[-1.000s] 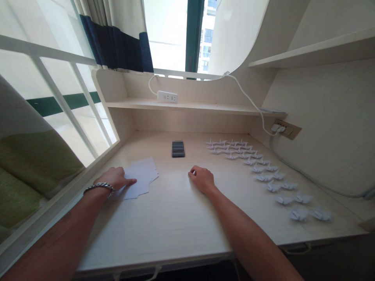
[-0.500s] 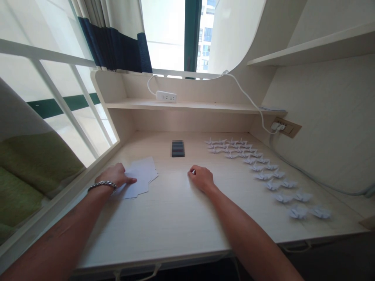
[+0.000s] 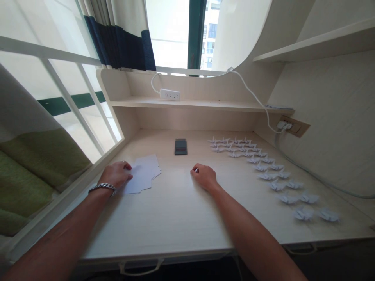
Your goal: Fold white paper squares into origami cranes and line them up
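Observation:
At the left of the desk, my left hand, with a chain bracelet on its wrist, rests at the near left edge of a loose stack of white paper sheets. Its thumb and index finger are apart, with no sheet visibly lifted between them. My right hand lies on the desktop near the middle, closed in a loose curl, thumb against index finger. I see nothing in it. Several folded white paper cranes stand in rows to its right. A dark, pixelated rectangle lies beyond the hands.
A white power strip sits on the low back shelf. Its cord runs to the wall socket at right. A grey cable follows the right wall. White railing borders the left side, and drawer handles hang below the front edge.
My left hand's thumb has drawn in from lying stretched over the sheets, and its fingers are curled more. My right hand keeps its pose. The whole view has shifted slightly.

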